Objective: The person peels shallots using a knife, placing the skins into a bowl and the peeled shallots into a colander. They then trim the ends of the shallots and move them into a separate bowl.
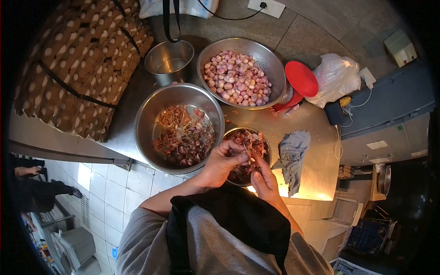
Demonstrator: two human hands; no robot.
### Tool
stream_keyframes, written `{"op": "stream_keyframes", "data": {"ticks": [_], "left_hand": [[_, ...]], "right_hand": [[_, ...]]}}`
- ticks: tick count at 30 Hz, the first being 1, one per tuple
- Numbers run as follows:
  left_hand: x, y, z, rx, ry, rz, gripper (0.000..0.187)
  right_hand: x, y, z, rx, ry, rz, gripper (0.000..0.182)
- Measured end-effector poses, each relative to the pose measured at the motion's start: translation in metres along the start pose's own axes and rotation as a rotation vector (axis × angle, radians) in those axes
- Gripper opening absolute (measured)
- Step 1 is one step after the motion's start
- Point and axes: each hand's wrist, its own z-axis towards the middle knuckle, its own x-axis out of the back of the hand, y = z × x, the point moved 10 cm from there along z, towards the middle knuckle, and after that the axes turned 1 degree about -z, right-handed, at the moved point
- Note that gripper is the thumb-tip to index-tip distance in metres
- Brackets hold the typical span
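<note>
Black cloth (243, 208) is worn in front of the small bowl (270, 154), with a basin (145, 124) of peelings (183, 133) set to the bowl's left, a pale morsel (251, 159) pinched above the bowl by 2 hands, left hand (223, 164) and right hand (264, 182), and a grey rag (294, 151) laid to the bowl's right.

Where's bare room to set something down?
Bare stainless-steel table shows right of the crumpled grey cloth. A smaller, scrap-flecked patch lies between cloth and perforated steel colander. Crowded: leftward, with wide steel peel bowl and silver pot; also the small round bowl, beneath left hand and right hand.
</note>
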Motion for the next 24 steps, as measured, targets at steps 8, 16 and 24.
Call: {"op": "stream_keyframes", "data": {"ticks": [8, 16, 24], "left_hand": [[-0.010, 0.027, -0.007, -0.237, 0.028, 0.405, 0.018], [-0.002, 0.011, -0.004, -0.163, 0.048, 0.147, 0.019], [-0.001, 0.005, -0.004, -0.078, 0.079, 0.065, 0.017]], "right_hand": [[0.001, -0.002, -0.001, -0.059, -0.012, 0.135, 0.042], [0.001, -0.047, 0.002, 0.273, 0.094, -0.608, 0.037], [0.011, -0.015, 0.003, 0.083, 0.077, -0.081, 0.039]]}}
